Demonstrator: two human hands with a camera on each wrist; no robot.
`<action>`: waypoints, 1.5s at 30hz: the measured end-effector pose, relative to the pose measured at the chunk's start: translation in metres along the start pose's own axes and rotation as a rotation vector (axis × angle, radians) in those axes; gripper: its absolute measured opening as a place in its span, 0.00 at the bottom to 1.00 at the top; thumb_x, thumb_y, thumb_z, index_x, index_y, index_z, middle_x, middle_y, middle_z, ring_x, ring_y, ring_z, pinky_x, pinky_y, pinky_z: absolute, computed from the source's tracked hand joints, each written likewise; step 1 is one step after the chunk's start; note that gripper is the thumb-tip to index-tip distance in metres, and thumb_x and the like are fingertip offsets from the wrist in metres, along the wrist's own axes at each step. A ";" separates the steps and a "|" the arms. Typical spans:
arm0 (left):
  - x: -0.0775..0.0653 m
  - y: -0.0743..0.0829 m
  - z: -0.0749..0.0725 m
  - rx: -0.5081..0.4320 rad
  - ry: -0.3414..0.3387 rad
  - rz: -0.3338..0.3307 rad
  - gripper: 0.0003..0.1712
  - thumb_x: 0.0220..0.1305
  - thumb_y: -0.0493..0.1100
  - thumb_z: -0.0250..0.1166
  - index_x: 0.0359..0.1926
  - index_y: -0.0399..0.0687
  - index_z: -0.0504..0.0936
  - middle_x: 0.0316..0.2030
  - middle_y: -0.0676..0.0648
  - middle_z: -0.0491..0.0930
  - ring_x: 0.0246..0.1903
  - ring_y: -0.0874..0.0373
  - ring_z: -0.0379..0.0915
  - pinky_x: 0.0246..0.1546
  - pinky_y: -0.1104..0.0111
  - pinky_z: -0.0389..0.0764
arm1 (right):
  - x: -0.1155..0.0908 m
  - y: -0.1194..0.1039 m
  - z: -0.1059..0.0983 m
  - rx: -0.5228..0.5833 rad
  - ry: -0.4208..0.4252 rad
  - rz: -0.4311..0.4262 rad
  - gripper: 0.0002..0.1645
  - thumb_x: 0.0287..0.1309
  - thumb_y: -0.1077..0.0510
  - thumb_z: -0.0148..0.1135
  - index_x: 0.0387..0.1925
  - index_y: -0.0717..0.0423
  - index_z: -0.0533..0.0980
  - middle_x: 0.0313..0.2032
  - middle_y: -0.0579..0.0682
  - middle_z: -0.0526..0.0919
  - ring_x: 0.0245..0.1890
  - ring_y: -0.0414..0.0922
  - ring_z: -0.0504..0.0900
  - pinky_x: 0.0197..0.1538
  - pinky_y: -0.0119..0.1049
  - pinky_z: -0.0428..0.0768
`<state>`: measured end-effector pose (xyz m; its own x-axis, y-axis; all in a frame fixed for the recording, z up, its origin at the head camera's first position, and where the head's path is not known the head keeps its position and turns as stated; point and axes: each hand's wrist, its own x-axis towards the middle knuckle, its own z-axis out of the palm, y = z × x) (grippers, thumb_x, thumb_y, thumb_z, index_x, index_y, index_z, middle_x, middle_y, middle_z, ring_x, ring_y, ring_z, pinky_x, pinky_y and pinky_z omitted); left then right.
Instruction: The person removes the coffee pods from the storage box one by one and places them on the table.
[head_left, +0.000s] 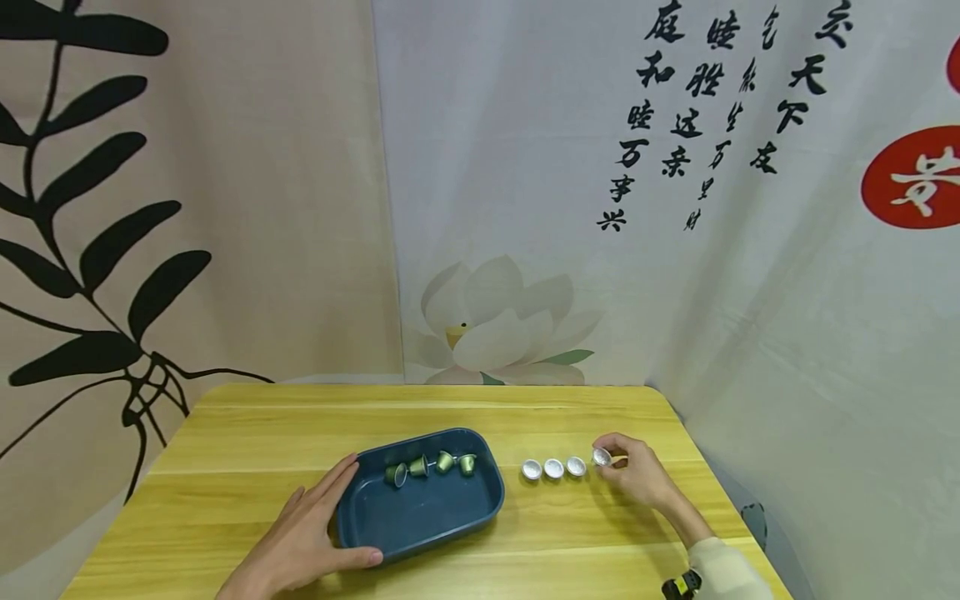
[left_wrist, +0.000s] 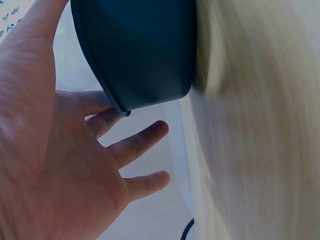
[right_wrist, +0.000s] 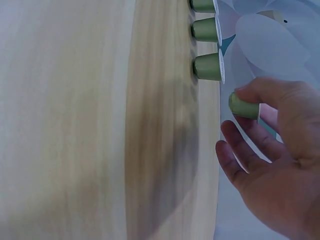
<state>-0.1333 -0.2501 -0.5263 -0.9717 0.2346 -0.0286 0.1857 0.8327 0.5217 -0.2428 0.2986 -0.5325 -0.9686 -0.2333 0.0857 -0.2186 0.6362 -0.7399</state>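
Observation:
My left hand [head_left: 311, 533] holds the left end of a dark blue tray [head_left: 420, 546]. Its thumb lies at the near edge, while fingers reach the far-left rim; the other fingers stretch out freely in the left wrist view. Several green coffee capsules [head_left: 418, 467] lie on their sides in a row inside the tray. Right of it, my right hand [head_left: 637, 473] pinches another green coffee capsule [right_wrist: 244, 107], silver lid [head_left: 602, 457] facing up, between thumb and fingers. In the right wrist view this capsule hangs above table level, beside three standing capsules [right_wrist: 207, 66].
The three capsules [head_left: 553, 468] stand lid up in a line between tray and right hand. All rests on a yellow wood-grain table [head_left: 420, 400]. Behind it hangs a printed cloth [head_left: 510, 167] with a lotus and black characters.

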 end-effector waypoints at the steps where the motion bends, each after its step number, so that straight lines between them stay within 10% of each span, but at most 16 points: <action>1: 0.000 0.000 0.000 0.001 0.000 0.000 0.84 0.49 0.86 0.79 0.93 0.48 0.53 0.92 0.38 0.53 0.82 0.27 0.67 0.76 0.13 0.56 | 0.000 0.001 0.001 -0.004 -0.005 -0.001 0.19 0.70 0.68 0.75 0.60 0.65 0.83 0.52 0.55 0.92 0.53 0.48 0.88 0.53 0.37 0.91; 45: -0.001 0.000 -0.001 -0.011 0.001 0.000 0.83 0.50 0.84 0.80 0.92 0.47 0.54 0.92 0.38 0.53 0.81 0.26 0.68 0.76 0.13 0.54 | 0.002 0.013 0.018 -0.047 -0.010 0.076 0.19 0.69 0.70 0.75 0.59 0.60 0.86 0.53 0.52 0.92 0.52 0.47 0.90 0.53 0.35 0.90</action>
<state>-0.1321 -0.2506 -0.5251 -0.9719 0.2336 -0.0277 0.1836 0.8270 0.5314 -0.2455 0.2931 -0.5537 -0.9814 -0.1904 0.0237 -0.1503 0.6862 -0.7117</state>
